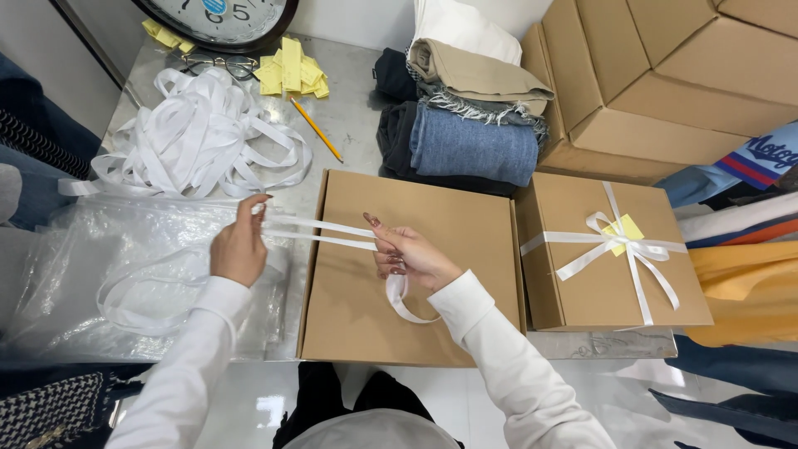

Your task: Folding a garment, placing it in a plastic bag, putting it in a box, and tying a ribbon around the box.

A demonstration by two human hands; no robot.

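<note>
Between the pinching fingers of the left hand [238, 248] and right hand [406, 254], a doubled white ribbon [320, 233] stretches sideways, taut, above a closed brown box [465, 241]. Beyond the right fingers sits a ribbon-tied box [573, 299]; beyond the left, loose ribbon [195, 133] and plastic [75, 266] cover the surface [353, 125].

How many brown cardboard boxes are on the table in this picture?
3. A plain flat box lies under the hands, a box tied with white ribbon lies right of it, and a large box stands behind. Others may be hidden beyond the frame.
</note>
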